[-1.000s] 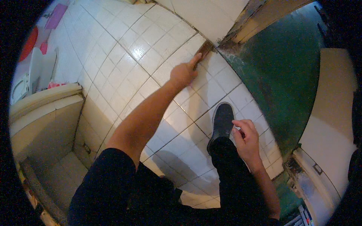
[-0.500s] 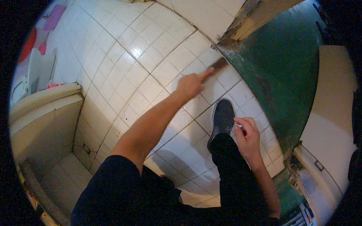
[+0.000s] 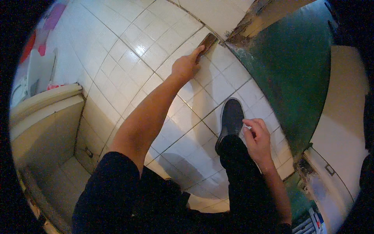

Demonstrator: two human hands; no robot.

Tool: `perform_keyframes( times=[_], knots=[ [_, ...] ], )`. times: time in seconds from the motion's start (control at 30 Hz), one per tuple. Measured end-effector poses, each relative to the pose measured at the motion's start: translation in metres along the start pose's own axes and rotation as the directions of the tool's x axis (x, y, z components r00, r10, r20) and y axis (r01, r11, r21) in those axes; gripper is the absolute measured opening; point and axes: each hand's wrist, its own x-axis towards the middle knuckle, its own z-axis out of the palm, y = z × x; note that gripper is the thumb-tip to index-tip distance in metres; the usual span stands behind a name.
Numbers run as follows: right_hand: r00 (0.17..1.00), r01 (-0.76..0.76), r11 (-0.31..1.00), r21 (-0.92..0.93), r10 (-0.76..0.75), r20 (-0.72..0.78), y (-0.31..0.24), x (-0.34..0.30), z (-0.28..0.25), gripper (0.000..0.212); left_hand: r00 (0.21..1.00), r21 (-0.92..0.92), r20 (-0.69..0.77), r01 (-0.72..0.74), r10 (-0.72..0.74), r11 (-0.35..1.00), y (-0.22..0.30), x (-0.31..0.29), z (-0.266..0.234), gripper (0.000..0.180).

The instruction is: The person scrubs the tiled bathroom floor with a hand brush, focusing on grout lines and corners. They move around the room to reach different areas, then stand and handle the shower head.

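Note:
My left hand (image 3: 185, 67) stretches forward over the white tiled floor (image 3: 183, 97). Its fingers are closed on a long, narrow brown brush (image 3: 207, 43), which lies against the tiles near their far edge. One finger reaches forward along the brush; the bristles cannot be made out clearly. Beside my dark shoe (image 3: 231, 115), my right hand (image 3: 258, 139) is loosely curled with a gap between thumb and forefinger. I see nothing in it, and its forearm lies by my dark trouser leg.
Green flooring (image 3: 288, 85) lies beyond the tile edge on the right, below a worn door frame (image 3: 253, 29). A white panel (image 3: 341, 113) stands at far right. To the left are a low tiled ledge (image 3: 46, 107) and a white plastic object (image 3: 39, 74).
My left hand and the brush have moved left and farther away across the tiles. My right hand stays nearly in place by the shoe.

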Motion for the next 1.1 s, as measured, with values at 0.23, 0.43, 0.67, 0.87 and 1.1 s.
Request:
perform_keyframes(
  times=[0.23, 0.43, 0.67, 0.87, 1.1],
  knots=[
    [1.0, -0.025, 1.0, 0.002, 0.025, -0.006, -0.004, 0.0, -0.005, 0.023, 0.981, 0.082, 0.177, -0.099, 0.083, 0.992, 0.007, -0.021, 0.016, 0.081],
    [1.0, -0.021, 0.999, 0.027, 0.021, 0.022, -0.006, 0.005, 0.003, 0.024, 0.978, 0.085, 0.064, -0.204, 0.199, 0.975, 0.004, -0.03, 0.047, 0.079],
    [1.0, -0.01, 0.999, 0.035, 0.01, 0.012, -0.005, 0.019, 0.001, 0.024, 0.996, 0.033, 0.027, -0.08, 0.08, 0.996, -0.006, 0.006, 0.017, 0.082],
    [0.999, -0.045, 0.999, 0.026, 0.044, 0.025, -0.004, 0.031, -0.005, 0.026, 0.963, 0.041, 0.15, -0.231, 0.222, 0.972, 0.01, -0.02, 0.005, 0.076],
    [1.0, 0.01, 1.0, 0.015, -0.01, 0.013, -0.007, 0.029, 0.004, 0.025, 0.992, 0.122, -0.063, -0.101, 0.11, 0.987, -0.005, -0.043, -0.025, 0.061]
  ],
)
